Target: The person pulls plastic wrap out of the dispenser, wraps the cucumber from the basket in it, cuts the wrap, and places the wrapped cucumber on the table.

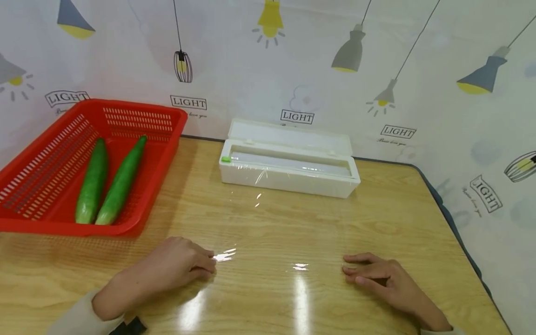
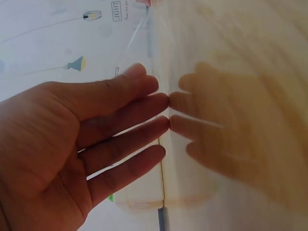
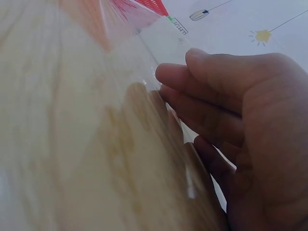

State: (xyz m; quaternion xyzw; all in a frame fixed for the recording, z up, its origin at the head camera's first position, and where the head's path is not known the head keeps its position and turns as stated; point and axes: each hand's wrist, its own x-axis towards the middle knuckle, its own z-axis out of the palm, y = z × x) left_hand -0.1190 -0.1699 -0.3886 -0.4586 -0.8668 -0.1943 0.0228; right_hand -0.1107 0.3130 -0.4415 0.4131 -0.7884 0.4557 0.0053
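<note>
Well in from the table (image 1: 402,218) back edge, the left hand (image 1: 177,264) and right hand (image 1: 385,281) each pinch clear film (image 1: 280,228), which uneven pulling could wrinkle.

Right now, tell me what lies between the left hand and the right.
Clear film spans the stretch between the left hand and the right hand, above the wooden table; its glints show in the head view.

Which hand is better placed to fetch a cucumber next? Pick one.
Probably the left hand: it lies nearer the red basket holding both cucumbers, while the right hand is farther across the table.
</note>
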